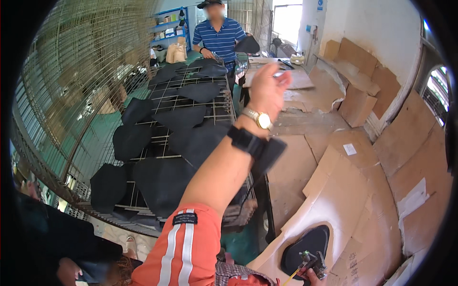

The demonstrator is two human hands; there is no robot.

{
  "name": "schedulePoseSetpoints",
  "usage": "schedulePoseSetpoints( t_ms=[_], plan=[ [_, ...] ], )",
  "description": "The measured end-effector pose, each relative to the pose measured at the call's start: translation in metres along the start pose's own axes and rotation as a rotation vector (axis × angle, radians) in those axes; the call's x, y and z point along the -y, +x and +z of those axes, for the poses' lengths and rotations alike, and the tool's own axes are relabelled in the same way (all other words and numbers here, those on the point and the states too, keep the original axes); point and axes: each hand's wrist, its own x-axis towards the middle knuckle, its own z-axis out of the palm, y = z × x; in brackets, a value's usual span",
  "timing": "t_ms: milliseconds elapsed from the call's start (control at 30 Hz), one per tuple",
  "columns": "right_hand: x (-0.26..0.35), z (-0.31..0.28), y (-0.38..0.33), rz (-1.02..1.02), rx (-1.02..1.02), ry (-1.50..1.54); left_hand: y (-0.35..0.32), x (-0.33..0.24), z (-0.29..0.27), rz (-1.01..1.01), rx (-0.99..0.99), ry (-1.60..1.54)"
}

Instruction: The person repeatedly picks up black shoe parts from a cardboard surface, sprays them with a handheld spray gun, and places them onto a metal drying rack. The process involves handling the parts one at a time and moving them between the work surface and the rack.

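My left arm, in an orange sleeve with white stripes, reaches forward across the middle. A gold watch and a black strapped device sit on it. My left hand is raised over the far part of the cardboard-covered table; its slightly blurred fingers look apart, with nothing visible in them. At the lower right, my right hand grips a small metal spray gun with a yellow hose. The gun is over the lower edge of a rounded black panel lying on pale-stained cardboard.
Left of my arm, a wire rack carries several black panels. Stacked wire racks stand farther left. A co-worker in a striped shirt stands beyond, a black panel at one hand. Another person's hand shows lower left.
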Motion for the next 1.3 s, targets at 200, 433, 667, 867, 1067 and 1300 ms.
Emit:
schedulePoseSetpoints(
  t_ms=[200,433,667,867,1067,1300],
  plan=[
    [-0.002,-0.045,-0.054,-0.177,0.001,0.028,-0.228,0.033,0.06,-0.292,0.444,0.237],
    [-0.06,-0.124,-0.116,-0.055,-0.184,0.143,-0.338,0.073,0.026,-0.576,0.441,0.415],
    [-0.081,-0.127,-0.21,-0.215,-0.382,0.172,-0.374,0.094,-0.021,-0.727,0.3,0.451],
    [-0.127,-0.109,-0.254,-0.43,-0.513,0.273,-0.379,0.091,-0.074,-0.743,0.145,0.525],
    [-0.126,-0.087,-0.272,-0.355,-0.4,0.227,-0.393,0.054,-0.128,-0.757,0.032,0.593],
    [-0.128,-0.071,-0.297,-0.351,-0.505,0.272,-0.411,0.048,-0.171,-0.857,-0.076,0.612]
  ],
)
